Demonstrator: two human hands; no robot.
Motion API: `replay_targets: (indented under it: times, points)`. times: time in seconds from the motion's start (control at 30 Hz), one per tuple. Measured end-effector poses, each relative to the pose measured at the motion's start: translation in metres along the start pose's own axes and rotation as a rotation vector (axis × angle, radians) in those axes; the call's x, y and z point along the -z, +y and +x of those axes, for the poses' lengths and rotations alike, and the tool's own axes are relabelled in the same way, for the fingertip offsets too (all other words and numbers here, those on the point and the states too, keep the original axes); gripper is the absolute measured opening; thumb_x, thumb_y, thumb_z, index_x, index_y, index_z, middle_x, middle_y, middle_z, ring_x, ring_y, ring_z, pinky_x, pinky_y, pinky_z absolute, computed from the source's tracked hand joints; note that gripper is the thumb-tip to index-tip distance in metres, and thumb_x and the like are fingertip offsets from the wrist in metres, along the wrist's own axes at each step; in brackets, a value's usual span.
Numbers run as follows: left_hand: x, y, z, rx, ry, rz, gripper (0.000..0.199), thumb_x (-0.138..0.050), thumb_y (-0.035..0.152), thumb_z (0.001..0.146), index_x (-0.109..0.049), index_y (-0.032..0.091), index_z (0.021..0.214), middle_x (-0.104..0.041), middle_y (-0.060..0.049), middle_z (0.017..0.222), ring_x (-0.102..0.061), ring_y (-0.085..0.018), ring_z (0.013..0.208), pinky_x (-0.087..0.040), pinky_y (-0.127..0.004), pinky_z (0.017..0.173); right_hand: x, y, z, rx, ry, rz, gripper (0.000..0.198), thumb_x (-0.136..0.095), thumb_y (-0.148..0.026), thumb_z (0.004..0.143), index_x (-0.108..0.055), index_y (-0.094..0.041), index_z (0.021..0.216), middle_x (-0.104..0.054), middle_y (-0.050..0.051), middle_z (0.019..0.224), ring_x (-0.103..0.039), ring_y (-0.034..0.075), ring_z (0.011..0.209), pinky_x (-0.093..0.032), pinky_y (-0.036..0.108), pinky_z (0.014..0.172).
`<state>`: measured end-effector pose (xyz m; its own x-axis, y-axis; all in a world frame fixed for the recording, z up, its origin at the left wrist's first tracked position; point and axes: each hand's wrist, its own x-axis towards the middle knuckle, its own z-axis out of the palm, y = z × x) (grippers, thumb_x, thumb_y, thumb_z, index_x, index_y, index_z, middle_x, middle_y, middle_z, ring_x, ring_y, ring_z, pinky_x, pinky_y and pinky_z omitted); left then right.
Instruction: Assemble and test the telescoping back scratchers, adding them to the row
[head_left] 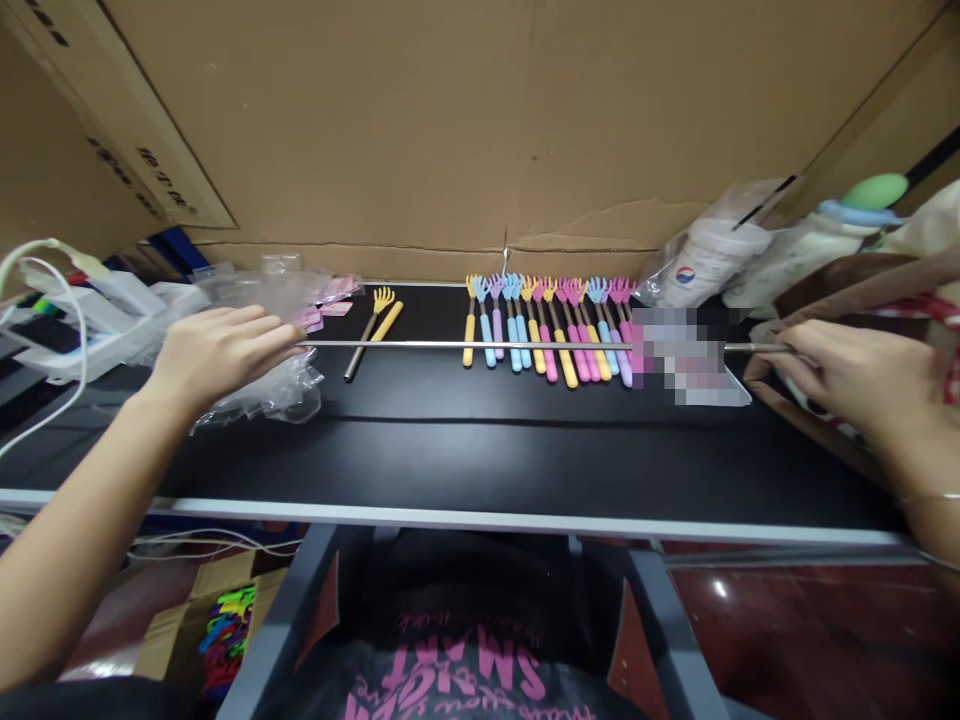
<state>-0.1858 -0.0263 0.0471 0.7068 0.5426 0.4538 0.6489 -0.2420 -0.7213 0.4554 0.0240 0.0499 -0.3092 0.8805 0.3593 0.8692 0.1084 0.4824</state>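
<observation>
My left hand [229,350] and my right hand [855,375] are both closed on a thin metal telescopic rod [442,345]. Pulled out long, it spans level above the black table [420,465]; its ends are hidden in my fingers. Behind it, a yellow claw-shaped back scratcher head [383,298] on a dark shaft lies beside a loose yellow handle [388,321]. To the right of these, several small back scratchers [516,330] in yellow, blue, purple and pink lie in a row, claws toward the back. Clear plastic bags [277,390] lie by my left hand.
A cardboard wall [450,130] closes off the back. At left stand a white tray [150,320] and a cable [79,350]. A lidded cup [705,265], a bottle [832,235] and a brown-edged bag [780,400] crowd the right. Below, a box [169,635] holds colourful pieces.
</observation>
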Motion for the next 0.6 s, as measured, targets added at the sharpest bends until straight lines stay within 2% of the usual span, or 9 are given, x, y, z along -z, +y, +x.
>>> replay_targets:
  times: [0.17,0.4,0.6]
  points:
    - [-0.006,-0.002,-0.01,0.032,-0.059,-0.029,0.032,-0.041,0.038,0.095,-0.058,0.018,0.075,-0.056,0.0,0.063,-0.05,-0.014,0.069,-0.029,-0.023,0.054,0.0,-0.008,-0.011,-0.074,0.046,-0.014,0.033,-0.044,-0.044,0.083,-0.063,-0.018,0.089,-0.068,0.01,0.088,-0.056,0.018,0.078,-0.026,0.026,0.056]
    - [-0.016,-0.002,-0.001,0.019,-0.072,-0.015,0.036,-0.036,0.036,0.096,-0.059,0.018,0.075,-0.058,-0.001,0.064,-0.051,-0.015,0.069,-0.027,-0.023,0.053,-0.004,-0.015,-0.006,-0.227,-0.169,-0.126,0.039,-0.03,-0.047,0.086,-0.058,-0.021,0.086,-0.062,0.009,0.069,-0.046,0.017,0.056,-0.016,0.026,0.05]
    - [-0.028,-0.006,0.009,0.112,-0.16,-0.055,0.042,-0.032,0.038,0.097,-0.061,0.019,0.075,-0.059,-0.001,0.066,-0.048,-0.013,0.066,-0.024,-0.023,0.052,-0.009,-0.018,0.0,-0.255,-0.128,-0.115,0.04,-0.027,-0.049,0.086,-0.056,-0.022,0.08,-0.061,0.008,0.066,-0.044,0.016,0.054,-0.015,0.025,0.049]
